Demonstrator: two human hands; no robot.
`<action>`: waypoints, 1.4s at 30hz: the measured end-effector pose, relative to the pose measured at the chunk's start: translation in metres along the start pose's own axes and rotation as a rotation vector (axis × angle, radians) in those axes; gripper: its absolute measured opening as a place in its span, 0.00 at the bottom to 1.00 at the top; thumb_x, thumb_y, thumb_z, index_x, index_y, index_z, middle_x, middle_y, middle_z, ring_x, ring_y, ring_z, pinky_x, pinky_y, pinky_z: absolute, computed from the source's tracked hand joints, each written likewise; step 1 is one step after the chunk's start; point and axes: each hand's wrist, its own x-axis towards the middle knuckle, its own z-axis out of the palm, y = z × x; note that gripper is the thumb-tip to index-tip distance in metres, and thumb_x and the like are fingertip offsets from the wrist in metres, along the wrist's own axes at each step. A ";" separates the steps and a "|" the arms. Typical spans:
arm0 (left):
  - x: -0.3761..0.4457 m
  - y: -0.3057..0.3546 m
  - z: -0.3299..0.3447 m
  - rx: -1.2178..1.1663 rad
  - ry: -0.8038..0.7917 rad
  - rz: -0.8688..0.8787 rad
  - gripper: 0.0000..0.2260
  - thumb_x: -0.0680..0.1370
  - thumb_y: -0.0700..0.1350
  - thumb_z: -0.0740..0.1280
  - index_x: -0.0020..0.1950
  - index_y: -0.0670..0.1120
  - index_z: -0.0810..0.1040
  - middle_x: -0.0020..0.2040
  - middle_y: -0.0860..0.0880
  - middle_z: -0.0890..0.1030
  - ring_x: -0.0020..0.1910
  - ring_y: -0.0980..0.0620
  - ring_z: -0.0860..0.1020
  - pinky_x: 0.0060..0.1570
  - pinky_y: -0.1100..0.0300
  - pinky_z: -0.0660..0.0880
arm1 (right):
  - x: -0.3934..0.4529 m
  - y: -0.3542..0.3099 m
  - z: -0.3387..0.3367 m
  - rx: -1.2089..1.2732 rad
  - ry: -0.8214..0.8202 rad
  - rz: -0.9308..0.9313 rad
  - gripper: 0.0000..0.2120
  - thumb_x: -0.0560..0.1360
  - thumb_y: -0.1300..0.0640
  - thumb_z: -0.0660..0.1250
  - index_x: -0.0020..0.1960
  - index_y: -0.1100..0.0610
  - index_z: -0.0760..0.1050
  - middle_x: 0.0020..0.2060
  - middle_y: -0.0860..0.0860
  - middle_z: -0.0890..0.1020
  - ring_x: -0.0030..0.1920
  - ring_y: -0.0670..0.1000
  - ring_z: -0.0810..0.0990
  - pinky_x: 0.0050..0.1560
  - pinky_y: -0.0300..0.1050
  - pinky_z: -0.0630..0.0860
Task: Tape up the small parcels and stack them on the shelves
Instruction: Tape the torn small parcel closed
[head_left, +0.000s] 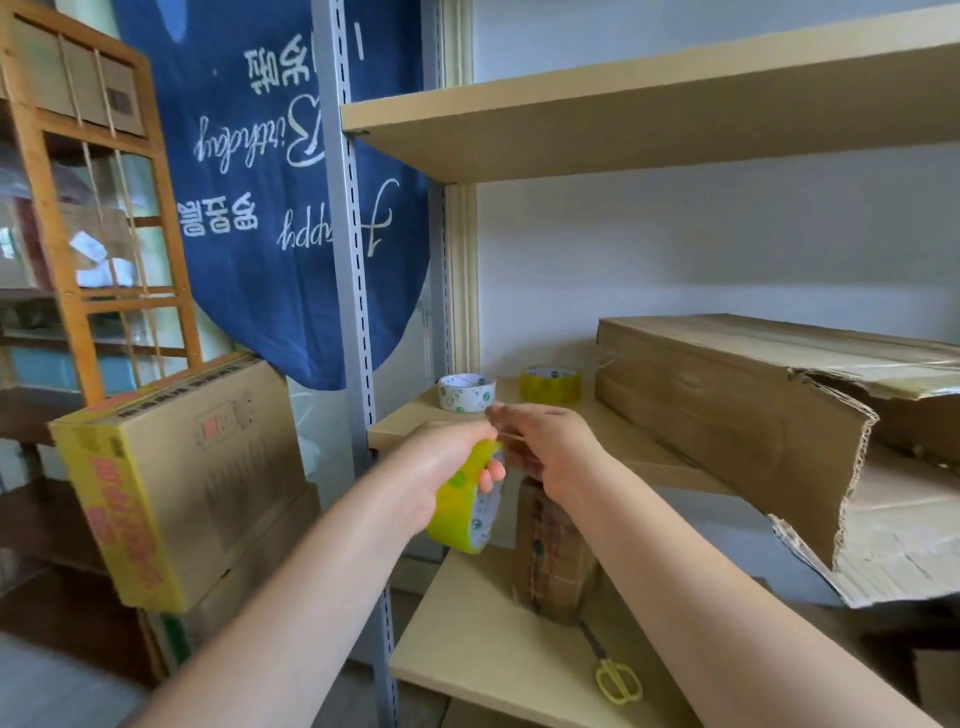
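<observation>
So, left to right: the left hand (441, 462) is wrapped round a yellow tape roll (465, 512), and the right hand (550, 452) is pinching at the tape's end on top of it. Just below them a small parcel (553, 551) stands upright on the lower shelf (467, 649), scissors (615, 678) beside it. Two spare rolls (466, 392) sit on the middle shelf.
</observation>
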 end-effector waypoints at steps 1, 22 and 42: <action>-0.003 -0.007 0.003 0.015 0.005 0.012 0.07 0.82 0.42 0.64 0.47 0.41 0.77 0.25 0.45 0.77 0.21 0.54 0.70 0.22 0.67 0.69 | -0.005 0.004 -0.005 0.036 -0.003 -0.057 0.06 0.74 0.60 0.74 0.39 0.59 0.81 0.36 0.56 0.82 0.39 0.54 0.77 0.44 0.45 0.74; -0.021 -0.190 0.222 -0.199 -0.534 -0.277 0.23 0.83 0.34 0.56 0.77 0.38 0.53 0.35 0.33 0.81 0.28 0.43 0.81 0.28 0.55 0.80 | -0.065 0.136 -0.271 -0.170 0.423 -0.068 0.06 0.70 0.63 0.77 0.35 0.58 0.84 0.38 0.57 0.85 0.37 0.54 0.80 0.43 0.50 0.78; -0.016 -0.265 0.244 -0.289 -0.463 -0.288 0.14 0.83 0.34 0.55 0.66 0.46 0.68 0.31 0.39 0.76 0.24 0.46 0.75 0.26 0.58 0.75 | 0.010 0.154 -0.301 -0.267 0.458 -0.192 0.11 0.68 0.63 0.77 0.31 0.50 0.84 0.38 0.56 0.86 0.46 0.60 0.85 0.50 0.55 0.81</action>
